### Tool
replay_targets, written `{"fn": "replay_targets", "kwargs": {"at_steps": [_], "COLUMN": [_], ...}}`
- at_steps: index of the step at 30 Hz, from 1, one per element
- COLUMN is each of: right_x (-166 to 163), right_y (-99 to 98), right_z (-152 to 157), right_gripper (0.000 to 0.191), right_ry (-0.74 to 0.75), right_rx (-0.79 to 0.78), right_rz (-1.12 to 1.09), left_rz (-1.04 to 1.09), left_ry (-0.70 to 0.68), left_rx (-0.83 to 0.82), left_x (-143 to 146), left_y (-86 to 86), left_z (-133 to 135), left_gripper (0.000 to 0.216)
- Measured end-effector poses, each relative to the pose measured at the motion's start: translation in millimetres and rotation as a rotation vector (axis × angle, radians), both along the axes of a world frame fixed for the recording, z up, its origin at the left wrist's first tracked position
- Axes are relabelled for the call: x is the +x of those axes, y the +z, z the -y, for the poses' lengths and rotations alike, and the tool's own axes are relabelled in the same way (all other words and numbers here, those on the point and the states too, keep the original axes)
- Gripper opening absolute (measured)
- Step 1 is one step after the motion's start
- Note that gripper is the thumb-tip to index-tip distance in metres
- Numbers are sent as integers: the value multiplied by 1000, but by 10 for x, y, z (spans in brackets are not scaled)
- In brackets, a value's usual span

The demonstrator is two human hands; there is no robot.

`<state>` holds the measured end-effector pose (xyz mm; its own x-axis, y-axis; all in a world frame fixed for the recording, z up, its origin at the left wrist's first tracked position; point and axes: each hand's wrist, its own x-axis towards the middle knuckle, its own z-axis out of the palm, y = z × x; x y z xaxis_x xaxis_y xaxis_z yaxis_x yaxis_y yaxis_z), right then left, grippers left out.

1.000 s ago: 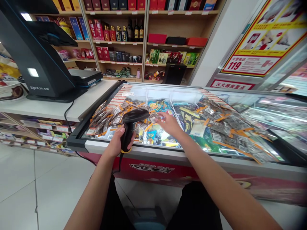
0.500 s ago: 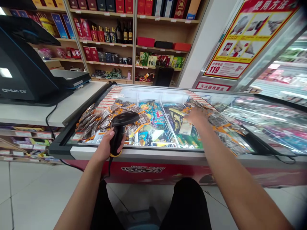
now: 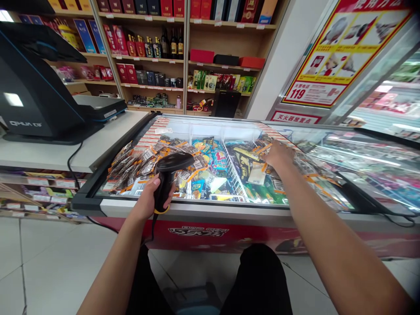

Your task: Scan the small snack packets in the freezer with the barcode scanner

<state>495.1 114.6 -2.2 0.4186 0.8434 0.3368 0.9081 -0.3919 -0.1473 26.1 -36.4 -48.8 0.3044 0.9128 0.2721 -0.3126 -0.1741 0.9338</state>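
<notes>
My left hand (image 3: 147, 202) is wrapped round the handle of a black barcode scanner (image 3: 169, 171), held upright over the front edge of an open chest freezer (image 3: 203, 211). Its cable hangs down toward the floor. My right hand (image 3: 278, 156) reaches into the freezer's right section and rests on a heap of grey and orange packets (image 3: 308, 170). Its fingers are curled down onto the packets; whether they grip one is hidden. More grey and orange packets (image 3: 138, 166) fill the left section, with blue wrapped ices (image 3: 213, 157) in the middle.
A black cash register (image 3: 36, 100) stands on the white counter (image 3: 65, 153) to the left. Shelves of boxes and bottles (image 3: 157, 43) line the back wall. A red and yellow poster (image 3: 331, 52) hangs at the right above the freezer's sliding glass lid (image 3: 370, 162).
My right hand has moved from the middle section of the freezer to the right section and settled on the packets there. The scanner in my left hand has stayed put.
</notes>
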Motion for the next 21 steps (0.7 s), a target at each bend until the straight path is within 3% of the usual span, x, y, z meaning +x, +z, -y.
{"fn": "replay_targets", "kwargs": {"at_steps": [4, 7, 9, 11, 13, 16, 21], "right_x": [-230, -585, -908, -1245, -1533, -1792, -1870], "right_y": [134, 199, 202, 175, 134, 76, 28], "right_z": [59, 86, 127, 193, 273, 372, 442], "right_gripper": [38, 26, 30, 49, 62, 65, 61], "right_ry": [21, 216, 376, 550, 695, 799, 840], "right_rx": [144, 359, 439, 371, 278, 271, 312], "right_rz": [-104, -483, -869, -1244, -1467, -1605, -1630], "left_rz": [11, 12, 7, 5, 6, -5, -59], "left_ry": [-6, 24, 34, 22, 5, -23, -99], "left_rx": [-13, -19, -15, -11, -10, 2, 0], "left_x": [19, 30, 30, 26, 19, 9, -10], "left_y": [1, 0, -1, 0, 1, 0, 0], "left_z": [11, 23, 28, 29, 28, 27, 26], "left_gripper": [52, 51, 51, 51, 50, 49, 54]}}
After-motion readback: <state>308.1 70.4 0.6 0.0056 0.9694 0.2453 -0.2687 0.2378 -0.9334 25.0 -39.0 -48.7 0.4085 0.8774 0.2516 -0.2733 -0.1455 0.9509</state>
